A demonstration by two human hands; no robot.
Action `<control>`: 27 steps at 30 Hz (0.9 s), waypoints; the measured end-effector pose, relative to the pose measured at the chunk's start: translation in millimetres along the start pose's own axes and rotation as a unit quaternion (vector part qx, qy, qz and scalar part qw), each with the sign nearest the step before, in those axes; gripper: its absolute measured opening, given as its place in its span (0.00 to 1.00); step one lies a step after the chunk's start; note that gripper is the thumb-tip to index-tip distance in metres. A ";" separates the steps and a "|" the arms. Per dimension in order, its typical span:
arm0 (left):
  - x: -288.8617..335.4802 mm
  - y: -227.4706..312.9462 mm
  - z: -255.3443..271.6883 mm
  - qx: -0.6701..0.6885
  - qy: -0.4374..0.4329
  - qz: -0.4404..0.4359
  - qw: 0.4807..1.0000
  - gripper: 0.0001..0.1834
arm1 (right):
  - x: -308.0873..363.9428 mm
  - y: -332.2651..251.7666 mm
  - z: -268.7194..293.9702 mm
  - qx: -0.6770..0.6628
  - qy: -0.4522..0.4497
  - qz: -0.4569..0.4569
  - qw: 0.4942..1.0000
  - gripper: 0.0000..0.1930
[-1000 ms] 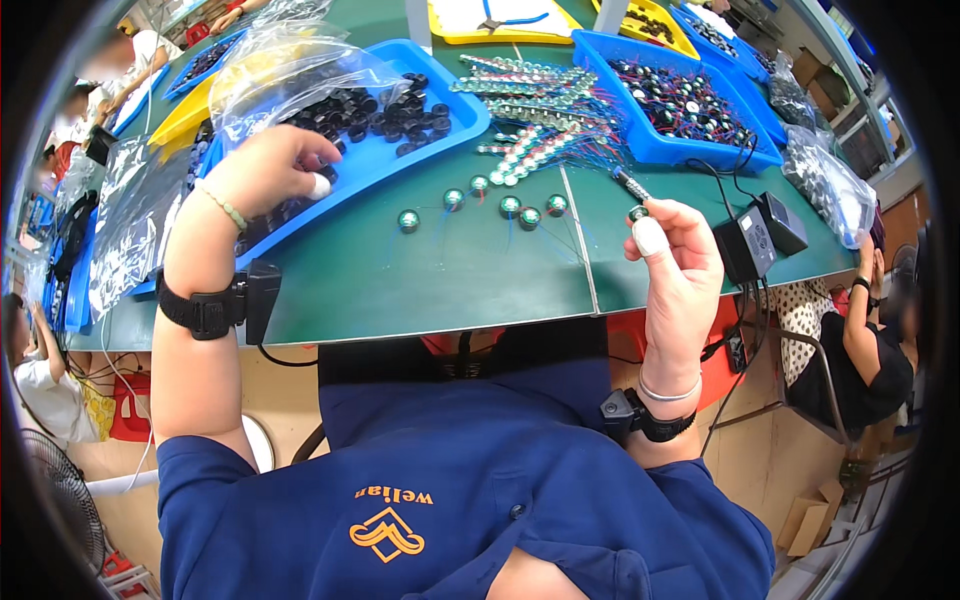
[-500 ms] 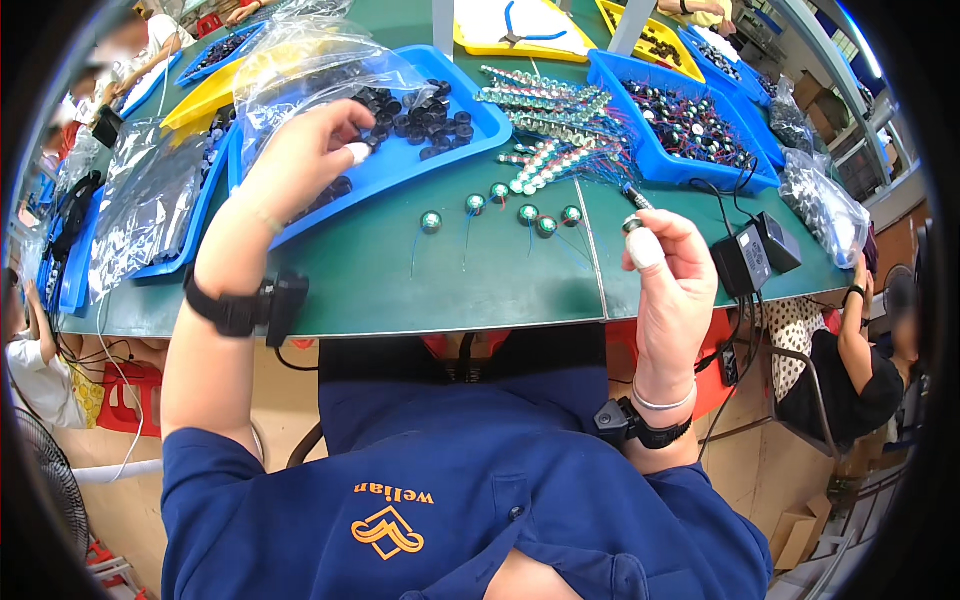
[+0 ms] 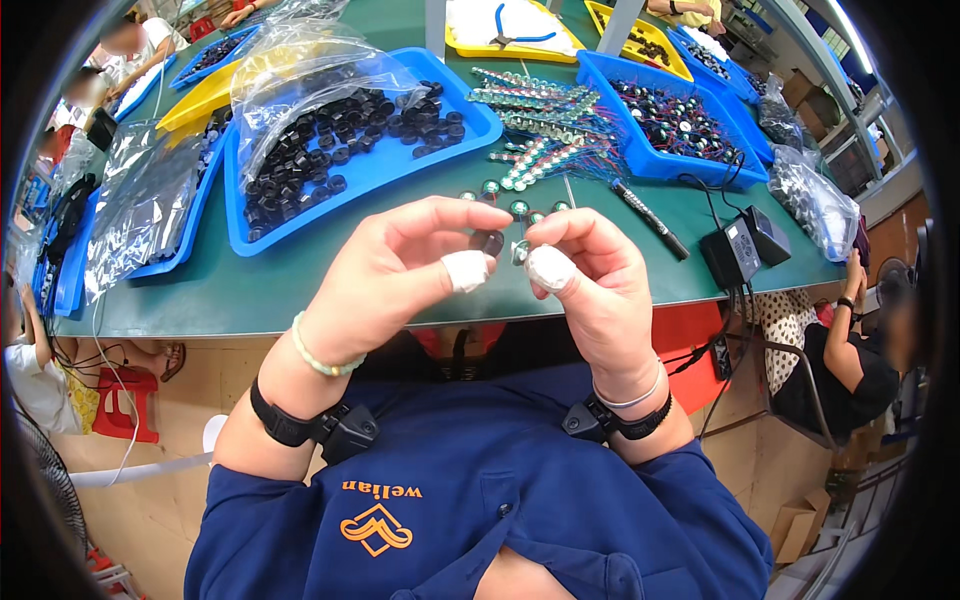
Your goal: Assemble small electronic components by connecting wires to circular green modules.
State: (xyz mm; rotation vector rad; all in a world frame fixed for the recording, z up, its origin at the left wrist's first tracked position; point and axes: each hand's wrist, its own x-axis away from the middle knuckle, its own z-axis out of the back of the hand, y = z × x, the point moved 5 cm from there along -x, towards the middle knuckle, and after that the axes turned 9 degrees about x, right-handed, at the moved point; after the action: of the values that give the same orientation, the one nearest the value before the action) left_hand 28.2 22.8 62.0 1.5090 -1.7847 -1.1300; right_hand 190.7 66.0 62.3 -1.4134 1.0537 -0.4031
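My left hand (image 3: 395, 262) pinches a small black round cap (image 3: 492, 243) between thumb and fingertips. Close beside it, my right hand (image 3: 600, 280) pinches a small round circuit board (image 3: 520, 252) whose details are partly covered by the fingers. White wrapping covers both thumb tips. The cap and the board are near each other; whether they touch I cannot tell. Just beyond my fingers, several round pieces with green tops (image 3: 490, 187) stand on the table, some hidden by my hands. A blue tray (image 3: 480, 125) holding many loose black caps (image 3: 330, 140) lies ahead of my left hand.
Strips of small round boards (image 3: 540, 120) lie in the middle, beside a blue bin (image 3: 640, 170) of wired boards. A marker pen (image 3: 650, 220) and black power adapters (image 3: 735, 250) are at right. Pliers (image 3: 515, 38) rest in a yellow tray. Other people sit around the table.
My left hand has come back from the tray to the middle and now holds a black cap. My right hand has moved left with the board, uncovering the marker pen.
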 end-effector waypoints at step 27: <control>1.3 6.8 -11.1 -0.428 0.057 -0.234 0.871 0.17 | 3.9 37.4 2.9 -0.094 -0.054 -0.174 0.979 0.08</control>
State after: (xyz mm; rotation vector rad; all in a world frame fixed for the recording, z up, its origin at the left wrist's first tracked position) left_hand 33.6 18.8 73.2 1.3862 -0.6313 -1.7092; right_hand 182.0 71.6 26.1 -1.7771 0.7698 -0.4812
